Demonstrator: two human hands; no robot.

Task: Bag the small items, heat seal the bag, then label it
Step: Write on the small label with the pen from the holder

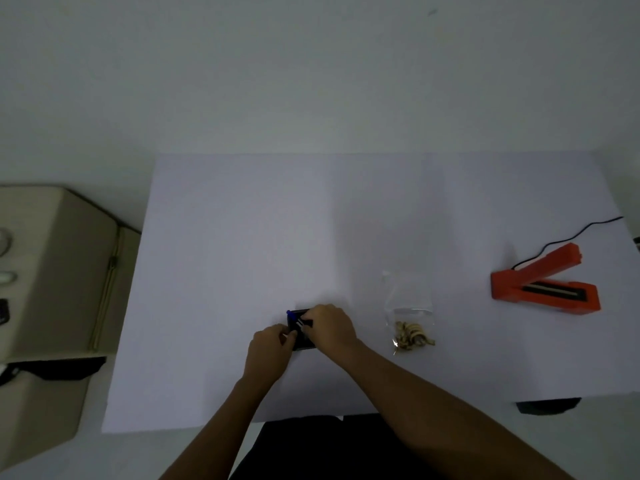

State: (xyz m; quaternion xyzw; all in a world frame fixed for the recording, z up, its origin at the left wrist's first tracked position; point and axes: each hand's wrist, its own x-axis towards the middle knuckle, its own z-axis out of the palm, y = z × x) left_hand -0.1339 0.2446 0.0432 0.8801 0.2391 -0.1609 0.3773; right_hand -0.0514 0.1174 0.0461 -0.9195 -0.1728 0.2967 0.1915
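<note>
A clear plastic bag (409, 308) lies flat on the white table (277, 220), with small tan items (412, 334) bunched at its near end. Left of it sits a small black pad (302, 342), mostly hidden by my hands. My left hand (268, 351) pinches the pad's left edge, a bit of white showing at its fingertips. My right hand (330, 325) rests over the pad, fingers closed on a blue-tipped pen (292, 315). The orange heat sealer (543, 287) stands at the right with its lever arm raised.
The sealer's black cord (575, 237) runs off the table's right edge. A beige cabinet (52, 271) stands left of the table. A dark object (547, 405) shows beyond the table's near right edge.
</note>
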